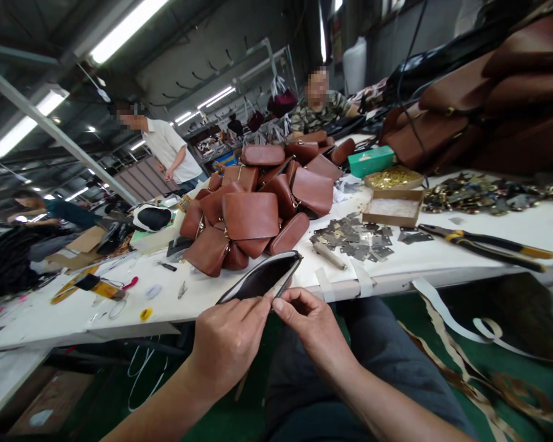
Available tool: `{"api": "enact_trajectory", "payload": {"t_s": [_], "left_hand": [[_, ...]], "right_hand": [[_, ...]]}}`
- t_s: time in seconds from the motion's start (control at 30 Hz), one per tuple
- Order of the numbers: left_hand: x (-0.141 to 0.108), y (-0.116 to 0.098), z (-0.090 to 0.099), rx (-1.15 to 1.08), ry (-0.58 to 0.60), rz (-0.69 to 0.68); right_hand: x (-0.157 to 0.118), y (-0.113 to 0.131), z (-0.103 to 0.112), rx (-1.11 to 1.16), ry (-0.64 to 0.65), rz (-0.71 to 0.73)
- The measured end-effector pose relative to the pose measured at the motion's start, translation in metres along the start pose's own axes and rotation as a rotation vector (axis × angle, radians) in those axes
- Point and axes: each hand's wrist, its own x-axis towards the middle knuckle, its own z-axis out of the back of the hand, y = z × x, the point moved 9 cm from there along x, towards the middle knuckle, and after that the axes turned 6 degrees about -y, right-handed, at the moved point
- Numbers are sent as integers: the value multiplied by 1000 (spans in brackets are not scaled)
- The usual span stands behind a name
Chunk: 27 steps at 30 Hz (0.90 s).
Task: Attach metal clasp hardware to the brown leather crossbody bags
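Over my lap, at the table's front edge, I hold a dark pouch with its mouth gaping and a pale rim along the edge. My left hand is closed round its near side. The thumb and fingers of my right hand pinch the rim just beside the left fingertips. Whatever small part lies between the fingers is hidden. Straight beyond the pouch rises a heap of small brown leather bags. To its right lie scattered flat metal plates and a short metallic rod.
On the white table are pliers, a shallow cardboard box, a tray of gold-coloured fittings and a hardware pile. Larger brown bags are stacked at right. Two people are across the table.
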Motion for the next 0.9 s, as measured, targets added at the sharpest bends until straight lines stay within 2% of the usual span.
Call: {"api": "enact_trajectory", "payload": {"t_s": [0.07, 0.13, 0.33, 0.47, 0.57, 0.7, 0.8, 0.9], "left_hand": [[3, -6, 7, 79, -14, -20], [3, -13, 4, 140, 1, -41], [-6, -42, -27, 193, 148, -146], [-1, -52, -34, 77, 276, -158], [8, -53, -35, -199, 422, -164], [22, -63, -37, -567, 511, -334], [28, -69, -58, -511, 475, -498], [21, -78, -97, -306, 424, -651]], "right_hand": [[-2, -3, -5, 67, -21, 8], [-3, -11, -4, 136, -49, 3], [-14, -50, 0, 359, -69, -187], [-16, -55, 10, 390, -73, -218], [-12, -52, 32, 309, -86, -191], [-10, -53, 80, 187, -175, -170], [-15, -64, 111, 103, -228, -202], [-22, -79, 131, 56, -295, -268]]}}
